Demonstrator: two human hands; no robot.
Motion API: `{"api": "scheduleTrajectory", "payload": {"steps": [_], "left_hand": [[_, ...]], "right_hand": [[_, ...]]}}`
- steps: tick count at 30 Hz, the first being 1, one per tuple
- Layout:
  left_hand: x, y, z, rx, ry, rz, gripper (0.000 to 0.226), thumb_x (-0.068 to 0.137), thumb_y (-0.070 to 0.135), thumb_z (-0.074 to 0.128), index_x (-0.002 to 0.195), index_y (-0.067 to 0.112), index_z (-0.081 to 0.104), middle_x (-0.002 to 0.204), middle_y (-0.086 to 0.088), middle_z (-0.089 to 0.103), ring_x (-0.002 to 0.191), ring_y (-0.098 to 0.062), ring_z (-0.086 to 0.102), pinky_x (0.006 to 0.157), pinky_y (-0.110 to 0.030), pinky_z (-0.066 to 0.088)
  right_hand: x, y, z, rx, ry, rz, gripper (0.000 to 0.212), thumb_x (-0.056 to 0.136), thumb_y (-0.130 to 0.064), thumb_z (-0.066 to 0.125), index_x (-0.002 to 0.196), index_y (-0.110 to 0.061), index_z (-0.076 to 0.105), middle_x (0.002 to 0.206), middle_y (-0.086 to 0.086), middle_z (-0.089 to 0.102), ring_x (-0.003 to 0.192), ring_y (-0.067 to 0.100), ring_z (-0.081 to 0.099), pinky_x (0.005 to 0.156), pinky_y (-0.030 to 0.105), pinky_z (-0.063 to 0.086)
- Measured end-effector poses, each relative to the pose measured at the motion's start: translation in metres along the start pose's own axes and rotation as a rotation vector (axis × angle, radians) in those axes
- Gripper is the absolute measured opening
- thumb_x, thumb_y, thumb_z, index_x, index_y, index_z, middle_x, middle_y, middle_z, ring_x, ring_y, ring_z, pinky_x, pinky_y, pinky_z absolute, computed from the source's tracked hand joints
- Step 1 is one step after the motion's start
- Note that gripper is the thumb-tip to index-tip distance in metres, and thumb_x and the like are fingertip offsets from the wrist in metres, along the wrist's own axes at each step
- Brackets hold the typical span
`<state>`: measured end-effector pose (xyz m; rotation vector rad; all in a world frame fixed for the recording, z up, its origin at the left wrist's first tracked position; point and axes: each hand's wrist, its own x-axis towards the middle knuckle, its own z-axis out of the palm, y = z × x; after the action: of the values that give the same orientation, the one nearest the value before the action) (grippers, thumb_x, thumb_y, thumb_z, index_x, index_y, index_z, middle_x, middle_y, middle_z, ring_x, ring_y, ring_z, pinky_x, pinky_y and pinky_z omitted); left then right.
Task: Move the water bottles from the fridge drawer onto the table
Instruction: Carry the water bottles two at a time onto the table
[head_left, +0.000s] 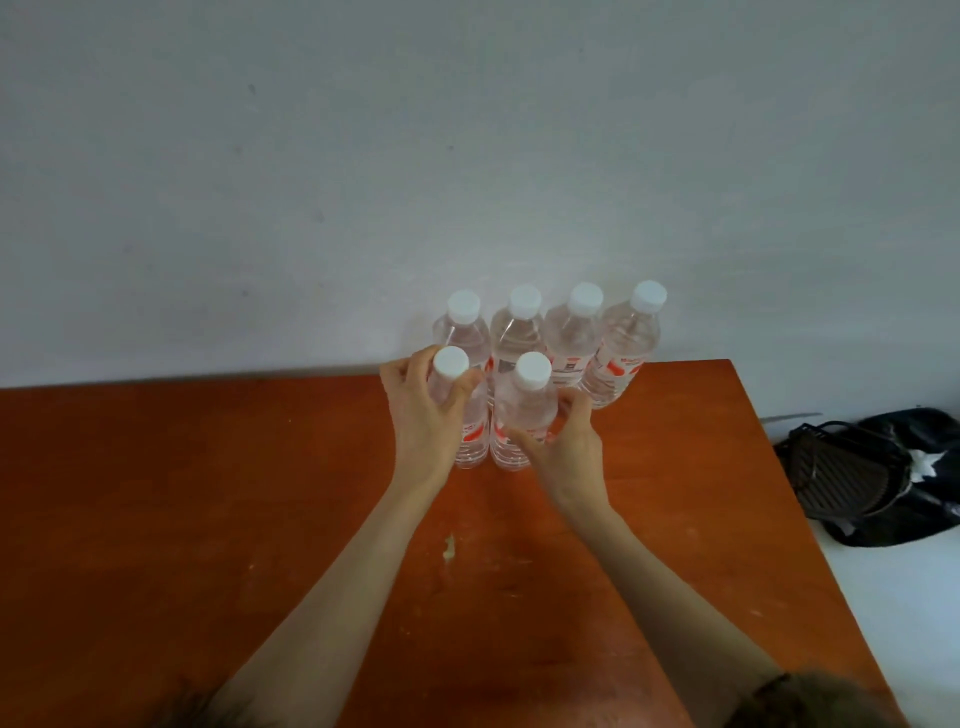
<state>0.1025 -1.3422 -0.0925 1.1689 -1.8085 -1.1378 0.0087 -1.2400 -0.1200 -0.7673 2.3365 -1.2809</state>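
Observation:
Several clear water bottles with white caps and red labels stand upright on the orange-brown table (208, 493). A back row of bottles (574, 332) lines the wall. In front of it stand two more. My left hand (423, 415) grips the front left bottle (451, 364) around its upper body. My right hand (563, 447) grips the front right bottle (530, 400) around its middle. Both front bottles have their bases on the table and nearly touch each other. No fridge drawer is in view.
A grey-white wall (415, 182) rises right behind the table. The table's right edge runs diagonally down the right side. Beyond it, lower down, lies a dark ribbed object on a black bag (862, 478) on a white floor.

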Motion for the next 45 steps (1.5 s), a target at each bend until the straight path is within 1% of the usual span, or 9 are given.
{"api": "scheduleTrajectory", "payload": {"steps": [3, 6, 14, 20, 22, 25, 31, 41, 45], "left_hand": [[-0.005, 0.002, 0.007, -0.027, 0.046, 0.013, 0.041, 0.075, 0.036, 0.072, 0.11, 0.022, 0.055, 0.113, 0.004, 0.032, 0.097, -0.003, 0.04, 0.091, -0.013, 0.034], [-0.008, 0.004, 0.009, 0.002, 0.014, 0.021, 0.042, 0.074, 0.04, 0.071, 0.11, 0.024, 0.055, 0.111, 0.005, 0.036, 0.092, 0.002, 0.039, 0.079, 0.001, 0.032], [-0.02, 0.007, -0.012, 0.1, -0.113, 0.028, 0.067, 0.082, 0.036, 0.065, 0.139, 0.019, 0.033, 0.14, -0.005, 0.041, 0.124, -0.016, 0.042, 0.102, -0.032, 0.035], [-0.094, 0.027, -0.016, 0.19, -0.088, 0.235, 0.04, 0.09, 0.021, 0.055, 0.128, 0.013, 0.045, 0.13, -0.006, 0.045, 0.112, -0.002, 0.038, 0.088, -0.005, 0.03], [-0.123, 0.038, -0.008, 0.227, -0.206, 0.305, 0.038, 0.091, 0.02, 0.053, 0.127, 0.011, 0.046, 0.129, -0.006, 0.047, 0.117, -0.009, 0.043, 0.098, -0.015, 0.035], [-0.176, 0.056, 0.014, 0.28, -0.377, 0.404, 0.035, 0.093, 0.024, 0.048, 0.127, 0.014, 0.048, 0.131, -0.005, 0.047, 0.128, -0.017, 0.038, 0.11, -0.034, 0.029], [-0.318, 0.105, 0.086, 0.299, -0.668, 0.705, 0.036, 0.095, 0.03, 0.043, 0.129, 0.019, 0.048, 0.133, 0.001, 0.045, 0.128, -0.012, 0.034, 0.108, -0.023, 0.021], [-0.605, 0.196, 0.19, 0.172, -1.049, 1.279, 0.037, 0.09, 0.024, 0.054, 0.124, 0.01, 0.054, 0.123, -0.009, 0.055, 0.116, -0.025, 0.051, 0.099, -0.037, 0.042], [-0.718, 0.231, 0.218, 0.087, -1.195, 1.479, 0.036, 0.084, 0.017, 0.064, 0.117, 0.006, 0.059, 0.115, -0.015, 0.061, 0.104, -0.031, 0.06, 0.087, -0.04, 0.049]], "right_hand": [[-0.003, 0.001, 0.0, 0.009, 0.001, 0.009, 0.074, 0.07, -0.024, 0.078, 0.127, -0.013, 0.033, 0.128, 0.008, 0.052, 0.118, 0.023, 0.051, 0.095, 0.039, 0.048], [-0.002, 0.001, -0.002, 0.0, -0.002, 0.004, 0.071, 0.07, -0.025, 0.078, 0.126, -0.012, 0.035, 0.127, 0.007, 0.052, 0.117, 0.022, 0.051, 0.094, 0.037, 0.049], [-0.02, 0.006, -0.027, -0.004, -0.138, -0.05, 0.064, 0.081, -0.031, 0.067, 0.136, -0.022, 0.033, 0.139, -0.001, 0.045, 0.124, 0.014, 0.045, 0.098, 0.03, 0.039], [-0.073, 0.017, -0.089, -0.018, 0.011, -0.045, 0.045, 0.088, -0.037, 0.056, 0.13, -0.027, 0.043, 0.124, -0.008, 0.056, 0.11, 0.006, 0.053, 0.087, 0.021, 0.043], [-0.101, 0.028, -0.121, -0.047, 0.068, -0.044, 0.046, 0.088, -0.037, 0.056, 0.131, -0.027, 0.043, 0.123, -0.008, 0.056, 0.111, 0.005, 0.052, 0.09, 0.021, 0.042], [-0.154, 0.053, -0.179, -0.081, 0.124, -0.049, 0.048, 0.088, -0.04, 0.054, 0.133, -0.027, 0.042, 0.125, -0.009, 0.055, 0.113, 0.005, 0.051, 0.092, 0.021, 0.04], [-0.302, 0.126, -0.304, -0.347, 0.295, 0.069, 0.048, 0.091, -0.044, 0.047, 0.136, -0.028, 0.038, 0.136, -0.007, 0.048, 0.122, 0.007, 0.044, 0.099, 0.023, 0.035], [-0.618, 0.218, -0.479, -0.581, 0.71, 0.477, 0.05, 0.09, -0.038, 0.052, 0.135, -0.021, 0.041, 0.135, 0.0, 0.049, 0.123, 0.018, 0.045, 0.103, 0.034, 0.036], [-0.721, 0.241, -0.524, -0.655, 0.839, 0.659, 0.051, 0.091, -0.041, 0.048, 0.137, -0.021, 0.04, 0.136, 0.0, 0.048, 0.123, 0.018, 0.045, 0.102, 0.035, 0.038]]}}
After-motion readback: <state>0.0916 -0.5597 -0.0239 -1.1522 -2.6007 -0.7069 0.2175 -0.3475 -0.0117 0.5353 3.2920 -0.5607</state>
